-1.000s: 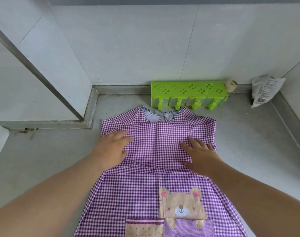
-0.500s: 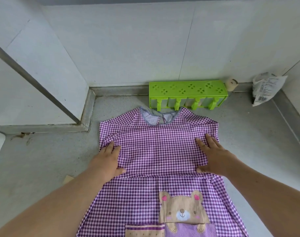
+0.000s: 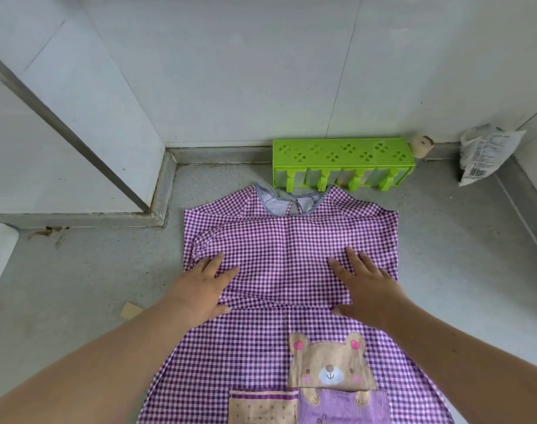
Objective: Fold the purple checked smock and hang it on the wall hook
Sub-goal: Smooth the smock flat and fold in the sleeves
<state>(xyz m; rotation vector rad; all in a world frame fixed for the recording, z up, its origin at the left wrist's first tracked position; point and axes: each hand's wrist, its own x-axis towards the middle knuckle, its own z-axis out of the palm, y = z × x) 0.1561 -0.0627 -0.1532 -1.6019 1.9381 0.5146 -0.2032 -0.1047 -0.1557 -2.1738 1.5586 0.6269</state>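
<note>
The purple checked smock (image 3: 287, 240) lies flat on the grey floor, collar pointing to the wall, both sleeves folded in across the chest. A bear patch (image 3: 329, 367) and two pockets show on its lower front. My left hand (image 3: 201, 290) presses flat on the folded left sleeve, fingers straight. My right hand (image 3: 366, 286) presses flat on the right part of the chest, fingers spread. The green hook rack (image 3: 342, 156) stands on the floor against the wall just beyond the collar.
A crumpled white printed bag (image 3: 484, 151) leans in the far right corner, with a small beige object (image 3: 421, 144) beside the rack. A wall corner with a grey strip (image 3: 65, 130) juts out at left. A scrap of card (image 3: 130, 310) lies on the floor.
Both hands slid outward over the smock's chest, then the right came back toward the middle. The view moved a little closer and to the right.
</note>
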